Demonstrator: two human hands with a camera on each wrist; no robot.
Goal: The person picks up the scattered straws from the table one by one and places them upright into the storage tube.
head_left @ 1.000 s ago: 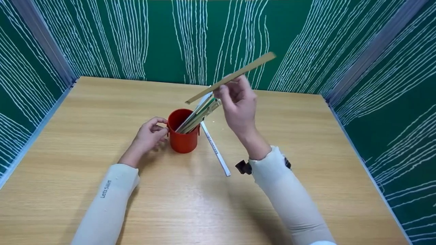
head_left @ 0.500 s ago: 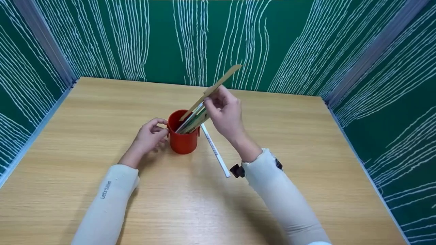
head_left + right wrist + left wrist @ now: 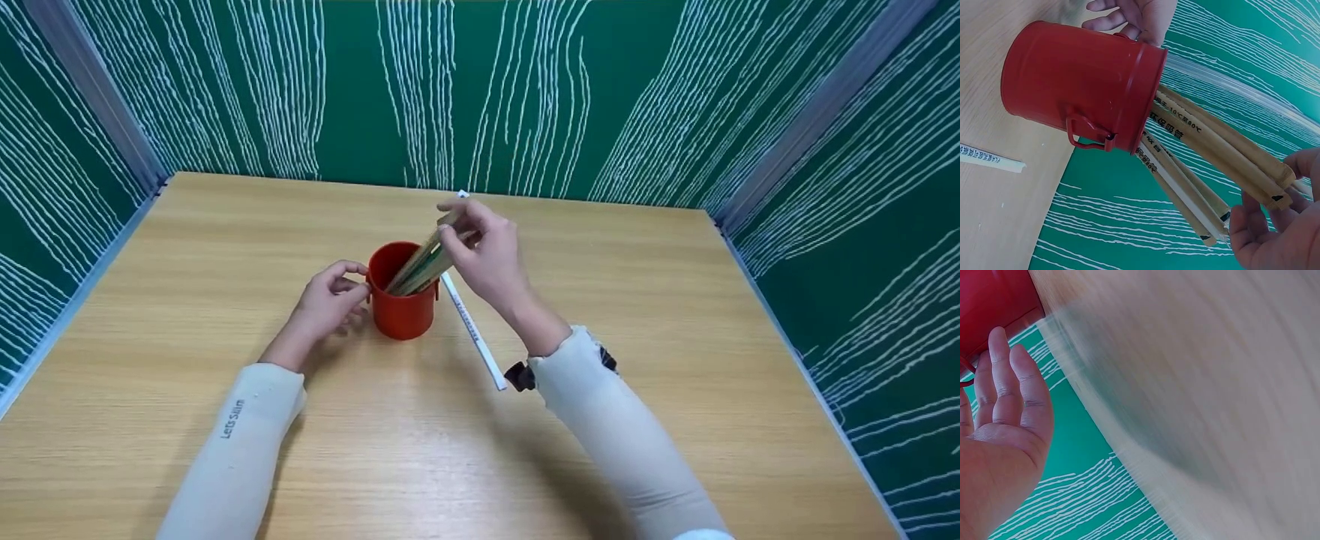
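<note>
A red cup (image 3: 403, 315) with small side handles stands on the table in the head view. My left hand (image 3: 331, 298) holds it at the left side, thumb and forefinger at the handle. Several straws in brown paper wrappers (image 3: 1196, 143) lean out of the cup toward the right. At their upper ends, my right hand (image 3: 484, 244) pinches a wrapped straw (image 3: 1221, 160), as the right wrist view also shows. Straws in white wrapping lean among the brown ones. In the left wrist view, the left hand's fingers (image 3: 1005, 382) reach up beside the cup; the straws are out of sight there.
A straw in a white printed wrapper (image 3: 474, 330) lies on the wooden table (image 3: 360, 450) just right of the cup. Green panels (image 3: 360, 90) with white wavy lines enclose the back and sides, joined by grey corner posts (image 3: 817, 112).
My right hand has come down and left, bringing a brown-wrapped straw from above the cup into it among the others. The left hand has stayed at the cup's handle.
</note>
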